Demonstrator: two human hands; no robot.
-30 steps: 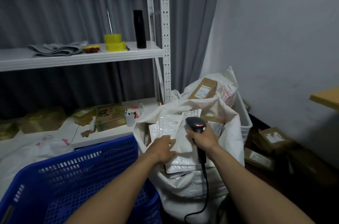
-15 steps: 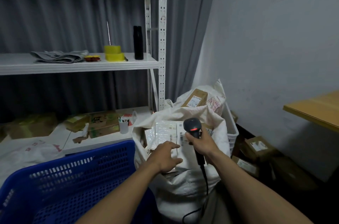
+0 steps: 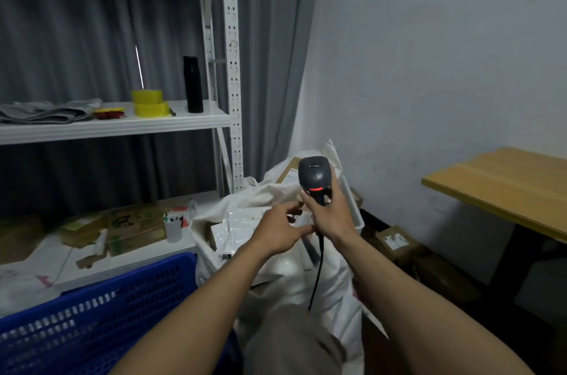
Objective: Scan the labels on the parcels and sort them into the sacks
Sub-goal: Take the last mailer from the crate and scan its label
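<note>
Blue basket (image 3: 92,316): bottom left, just beside the sack; what lies inside cannot be seen.
Sack (image 3: 331,285): centre, mouth open, with white parcels in it.
Parcel (image 3: 245,221): the white mailer lies flat in the sack's mouth, where it lay a moment ago, but no hand is on it now.
Left hand (image 3: 277,232): lifted off the parcel – fingers loosely spread, holding nothing, tips close to the scanner's handle.
Scanner (image 3: 314,173): swung up from the label to upright, red light showing.
Right hand (image 3: 331,215): fingers curled round the handle.
Meaning: this parcel's scan looks finished and it is already sacked – another parcel is probably due.
</note>
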